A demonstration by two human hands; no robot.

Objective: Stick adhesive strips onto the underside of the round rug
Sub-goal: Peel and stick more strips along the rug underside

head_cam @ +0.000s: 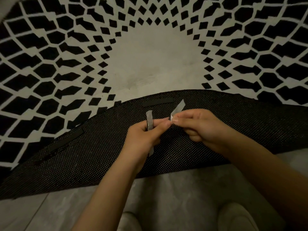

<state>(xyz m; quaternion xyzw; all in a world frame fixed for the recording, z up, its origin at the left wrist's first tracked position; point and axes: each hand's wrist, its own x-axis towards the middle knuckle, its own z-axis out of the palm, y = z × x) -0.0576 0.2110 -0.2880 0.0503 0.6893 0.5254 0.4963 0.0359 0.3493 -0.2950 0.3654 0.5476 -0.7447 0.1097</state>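
here, pale grey strip (149,120) pinched in left fingers (160,125), perhaps its peeled backing (178,108) in right fingers (180,118).

Two stuck strips (157,102) (66,140) lie on the rug's folded-over underside (100,155), behind both hands (145,135) (198,125).

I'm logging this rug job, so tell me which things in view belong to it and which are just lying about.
Part of the job:
- round rug, near edge folded back
- its dotted underside
- two dark strips already stuck there
- grey strip in the left hand
- grey piece pinched by the right hand

Just there:
- grey floor
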